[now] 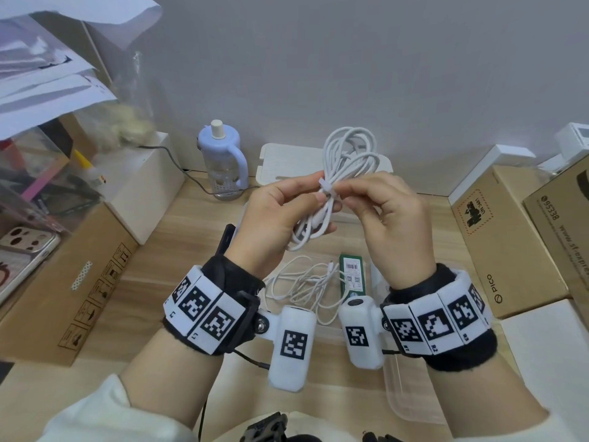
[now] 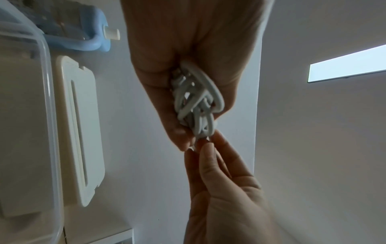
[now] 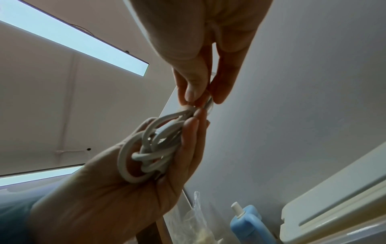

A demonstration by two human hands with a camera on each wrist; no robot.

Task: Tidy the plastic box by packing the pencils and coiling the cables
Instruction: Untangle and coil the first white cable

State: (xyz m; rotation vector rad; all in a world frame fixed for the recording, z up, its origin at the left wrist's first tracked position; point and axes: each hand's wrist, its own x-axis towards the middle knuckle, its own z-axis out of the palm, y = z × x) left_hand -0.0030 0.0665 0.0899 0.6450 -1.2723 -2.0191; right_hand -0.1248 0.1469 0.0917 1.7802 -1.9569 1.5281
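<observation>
A coiled white cable (image 1: 345,161) is held up above the table, its loops standing upward. My left hand (image 1: 280,215) grips the lower part of the coil (image 2: 194,99), fingers curled round it. My right hand (image 1: 379,205) pinches the white tie (image 1: 328,188) wrapped round the coil's middle, between thumb and forefinger (image 3: 196,89). Below my hands a second, loose white cable (image 1: 302,285) lies in the clear plastic box (image 1: 411,400), beside a green pencil pack (image 1: 352,277).
The box's white lid (image 1: 287,167) leans at the back, next to a pale blue bottle (image 1: 223,161). Cardboard boxes (image 1: 83,282) stand left and right (image 1: 506,240). A white box (image 1: 146,183) and stacked papers fill the left side.
</observation>
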